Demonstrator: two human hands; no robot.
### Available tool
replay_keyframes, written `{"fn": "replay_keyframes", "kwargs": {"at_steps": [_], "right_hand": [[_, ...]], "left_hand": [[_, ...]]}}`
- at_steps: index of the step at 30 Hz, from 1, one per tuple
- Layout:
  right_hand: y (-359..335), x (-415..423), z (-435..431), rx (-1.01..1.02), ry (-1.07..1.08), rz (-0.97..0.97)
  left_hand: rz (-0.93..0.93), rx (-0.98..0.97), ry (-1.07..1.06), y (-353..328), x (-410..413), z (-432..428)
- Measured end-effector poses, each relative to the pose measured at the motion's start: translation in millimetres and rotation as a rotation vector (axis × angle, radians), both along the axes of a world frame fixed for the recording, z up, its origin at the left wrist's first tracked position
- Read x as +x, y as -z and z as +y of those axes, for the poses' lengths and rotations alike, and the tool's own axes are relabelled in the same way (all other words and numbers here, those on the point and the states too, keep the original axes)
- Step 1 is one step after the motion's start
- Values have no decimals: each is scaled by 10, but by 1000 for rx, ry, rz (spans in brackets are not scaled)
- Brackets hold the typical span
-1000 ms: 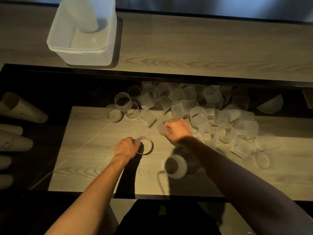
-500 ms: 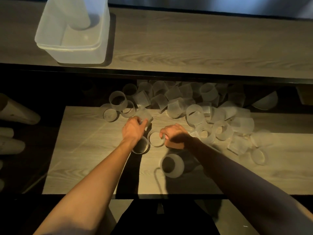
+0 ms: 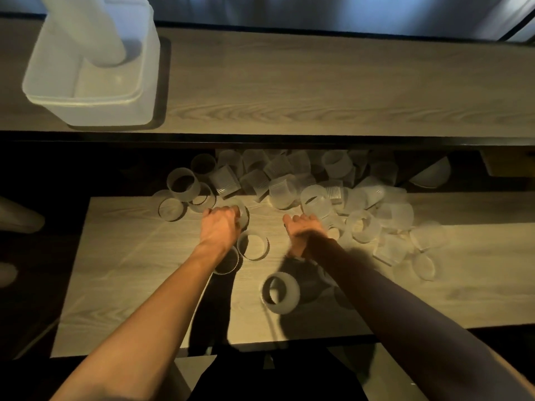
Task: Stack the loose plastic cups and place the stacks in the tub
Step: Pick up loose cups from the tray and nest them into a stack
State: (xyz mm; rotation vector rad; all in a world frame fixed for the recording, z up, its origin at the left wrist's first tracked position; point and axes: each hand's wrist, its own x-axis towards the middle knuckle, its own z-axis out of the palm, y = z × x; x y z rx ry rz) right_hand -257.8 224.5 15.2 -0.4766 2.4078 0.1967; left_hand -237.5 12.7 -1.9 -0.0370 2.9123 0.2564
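Many cups lay heaped just beyond both grips on the table.
The left grip curled round one cup; the right grip, blurred, lay loosely spread at the heap's near edge, holding nothing. A ribbed cup stood just beside the left wrist. Far beyond the left grip, the tub held one stack.

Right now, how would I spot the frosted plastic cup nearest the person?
Find the lower pale wooden tabletop with its heap of translucent plastic cups along the far edge. Between the person's forearms, nearer the front edge, sits the frosted plastic cup. Unlike the two fluted cups by the left hand, its wall is smooth and it lies nearest the front.
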Motion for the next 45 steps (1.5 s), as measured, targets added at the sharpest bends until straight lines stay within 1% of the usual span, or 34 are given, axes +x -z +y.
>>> {"fn": "replay_keyframes", "kwargs": {"at_steps": [4, 6, 9, 11, 14, 15, 19, 23, 30, 34, 37, 40, 43, 45], "right_hand": [[-12, 31, -9, -98, 78, 49], [-49, -17, -33, -150, 196, 4], [-75, -97, -46, -197, 379, -98], [-58, -165, -35, -193, 374, -190], [-5, -206, -96, -106, 302, -287], [30, -200, -129, -89, 279, -276], [132, -124, -238, -92, 210, -95], [80, -43, -316, -104, 239, 44], [-38, -31, -379, -114, 205, 111], [-198, -175, -639, -297, 209, 215], [-265, -273, -932, -448, 162, 370], [-285, -355, -1245, -552, 167, 337], [-260, -428, -1491, -529, 94, 288], [-217, -461, -1593, -478, 24, 264]], "left_hand": [[-41, -11, 64, 64, -19, 33], [-28, 51, 66, 64, 23, 37], [53, 138, 56, 8, 158, 4], [90, 177, 45, -45, 266, -17], [72, 199, 39, -75, 418, -23], [71, 204, 33, -66, 465, -32], [46, 226, -30, -37, 575, -123], [8, 260, -85, -17, 591, -217], [28, 366, -147, -6, 584, -214], [87, 410, -259, -97, 457, -371], [110, 423, -333, -192, 342, -547], [158, 411, -368, -272, 224, -736], [198, 291, -394, -304, 50, -901], [156, 203, -385, -287, -67, -981]]}}
